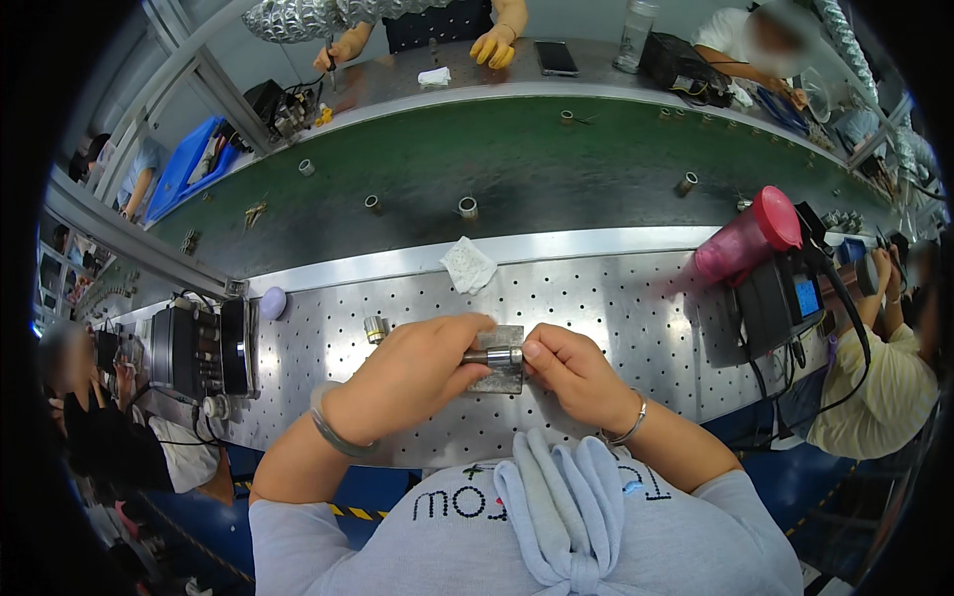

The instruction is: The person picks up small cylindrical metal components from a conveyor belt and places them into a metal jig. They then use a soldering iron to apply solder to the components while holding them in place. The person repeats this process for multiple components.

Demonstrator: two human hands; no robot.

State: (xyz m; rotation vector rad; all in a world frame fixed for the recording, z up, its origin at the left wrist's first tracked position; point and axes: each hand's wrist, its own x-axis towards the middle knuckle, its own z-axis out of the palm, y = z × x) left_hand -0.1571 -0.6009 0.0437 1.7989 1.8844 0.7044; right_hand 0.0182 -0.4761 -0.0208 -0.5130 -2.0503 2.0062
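Worktop: perforated metal sheet, bordered at its far edge by a green conveyor belt. Entries run left to right.

1. Black bench instrument, left edge of the worktop, cables trailing; set well apart from the hands.
2. Pale lilac round object, just beside the instrument, near the far edge.
3. Small metal sleeve, standing loose on the worktop, near the left hand and within easy reach.
4. Left hand: grip closed over one end of a short metal cylinder, palm down, apparently to steady it.
5. Metal cylinder: held level between both hands, over a small grey block near the middle of the worktop; whether it rests on the block cannot be told.
6. Crumpled white wipe, far edge, beyond the hands.
7. Right hand: fingertips pinched on the cylinder's other end, thumb foremost, a fine hold suited to turning or aligning.
8. Pink bottle, lying tilted at the right far edge.
9. Black unit with a small blue screen, right edge, cables hanging off.

Further metal sleeves stand scattered on the belt.
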